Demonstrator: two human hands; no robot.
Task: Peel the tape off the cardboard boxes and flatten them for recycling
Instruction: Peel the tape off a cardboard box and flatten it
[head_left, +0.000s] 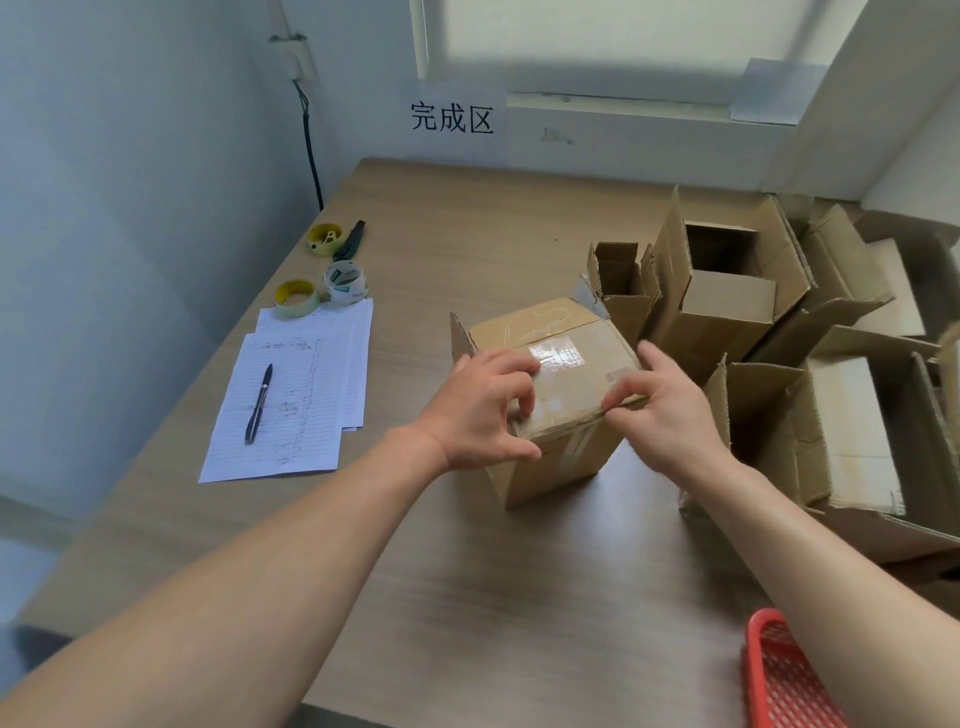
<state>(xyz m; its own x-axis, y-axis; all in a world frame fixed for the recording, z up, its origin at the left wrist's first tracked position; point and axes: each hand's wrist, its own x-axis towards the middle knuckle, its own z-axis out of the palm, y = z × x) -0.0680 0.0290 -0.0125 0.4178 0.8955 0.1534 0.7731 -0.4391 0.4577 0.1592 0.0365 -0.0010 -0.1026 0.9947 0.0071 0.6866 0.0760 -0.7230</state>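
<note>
— Where's the box being worked on?

— The sealed cardboard box (550, 400) stands on the counter (467, 571), straight ahead of the person and between both hands, with the opened boxes (727, 291) crowded just beside it on the right.

— And the tape?

— The clear tape strip (558, 356) runs along the top seam and then folds down over the near edge onto the front face. Its long axis on top goes roughly left to right, so a peel would travel across the lid, not toward the body.

— Which hand is closer to a loose end?

— The right hand (665, 410). Its fingers (618, 392) are curled at the top's near-right edge, thumb and forefinger drawn together as if pinching a tape end; the view is too blurred to say whether they truly have hold of it.

— The left?

— The left hand (483, 410) braces the box: fingers spread and bent over the top's left part, thumb against the front face, holding it steady.

— So the next move?

— Probably lift the end at the right edge and draw it leftward along the seam while the left hand keeps the box down.
</note>
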